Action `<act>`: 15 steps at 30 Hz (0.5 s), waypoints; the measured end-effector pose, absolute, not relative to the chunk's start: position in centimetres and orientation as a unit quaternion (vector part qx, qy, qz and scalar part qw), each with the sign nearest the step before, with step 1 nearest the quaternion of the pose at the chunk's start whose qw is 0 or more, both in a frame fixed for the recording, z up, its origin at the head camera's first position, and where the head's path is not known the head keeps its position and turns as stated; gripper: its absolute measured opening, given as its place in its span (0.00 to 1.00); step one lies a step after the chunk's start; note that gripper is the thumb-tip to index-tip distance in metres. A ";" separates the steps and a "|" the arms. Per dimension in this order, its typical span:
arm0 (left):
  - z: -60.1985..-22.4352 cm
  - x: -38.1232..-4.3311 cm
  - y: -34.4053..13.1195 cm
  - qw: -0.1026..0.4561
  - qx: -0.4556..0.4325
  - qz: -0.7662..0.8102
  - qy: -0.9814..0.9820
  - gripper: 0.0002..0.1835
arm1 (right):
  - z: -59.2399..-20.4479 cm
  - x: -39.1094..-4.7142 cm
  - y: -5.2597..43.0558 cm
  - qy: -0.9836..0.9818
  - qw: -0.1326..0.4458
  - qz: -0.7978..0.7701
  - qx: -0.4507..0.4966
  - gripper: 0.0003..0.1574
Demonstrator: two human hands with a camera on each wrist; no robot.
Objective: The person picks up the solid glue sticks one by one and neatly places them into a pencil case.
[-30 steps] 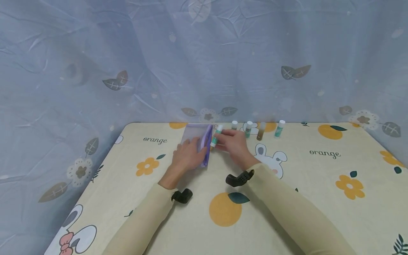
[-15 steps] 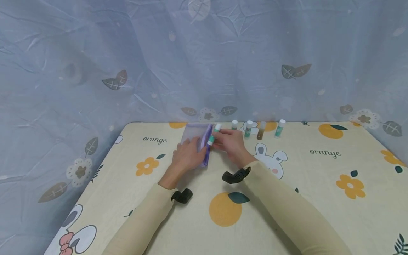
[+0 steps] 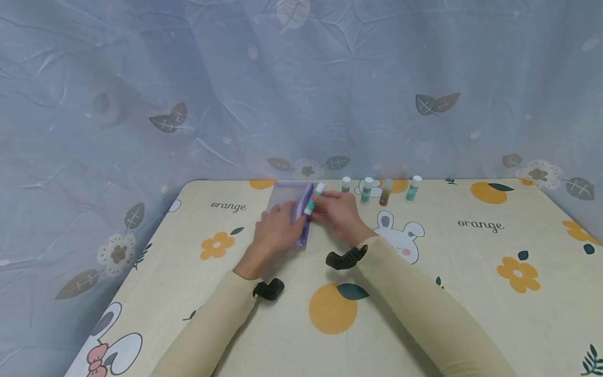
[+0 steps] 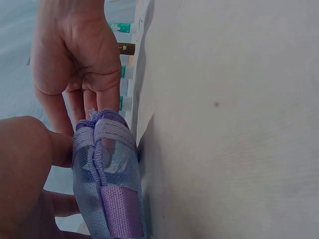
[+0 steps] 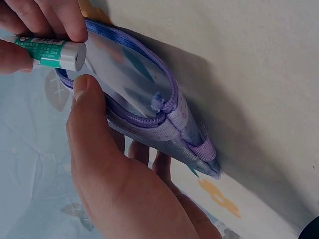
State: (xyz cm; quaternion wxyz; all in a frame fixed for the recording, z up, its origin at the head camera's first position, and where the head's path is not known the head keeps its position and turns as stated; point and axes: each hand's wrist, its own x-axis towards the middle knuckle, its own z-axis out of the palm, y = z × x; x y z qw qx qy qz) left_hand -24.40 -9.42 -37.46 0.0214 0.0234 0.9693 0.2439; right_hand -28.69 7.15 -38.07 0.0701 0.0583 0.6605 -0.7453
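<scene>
A purple mesh zipper pouch (image 3: 288, 192) lies on its side at the far edge of the table. My left hand (image 3: 278, 228) holds it, thumb at the unzipped rim and other fingers along the mesh side. In the right wrist view the pouch mouth (image 5: 144, 119) gapes and a flower print shows through the mesh. My right hand (image 3: 343, 213) pinches a green-and-white glue stick (image 3: 314, 199) between thumb and fingers. One end of that glue stick (image 5: 50, 53) is right at the mouth, close to the left thumb; whether it touches the rim I cannot tell.
Right of the pouch, several tubes stand in a row along the back edge: green-labelled glue sticks (image 3: 367, 190), one at the right (image 3: 414, 188), and a brown tube (image 3: 386, 192). A patterned cloth (image 3: 424, 314) covers the table. Behind hangs a blue-grey curtain (image 3: 301, 104).
My right hand has shifted slightly left, bringing the glue stick from beside the pouch up to its mouth. The left hand keeps its place on the pouch.
</scene>
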 end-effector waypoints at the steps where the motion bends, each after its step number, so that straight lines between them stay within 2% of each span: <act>1: -37.4 -24.4 -9.4 0.021 0.024 0.243 0.969 0.36 | -38.1 -28.7 7.2 0.660 0.071 -0.746 0.059 0.24; 9: -37.3 -24.6 -8.9 0.017 0.030 0.249 0.968 0.36 | -38.6 -29.2 6.9 0.651 0.070 -0.753 0.065 0.22; 15: -37.4 -24.3 -9.2 0.015 0.025 0.247 0.968 0.35 | -38.9 -29.1 6.3 0.648 0.098 -0.753 0.058 0.24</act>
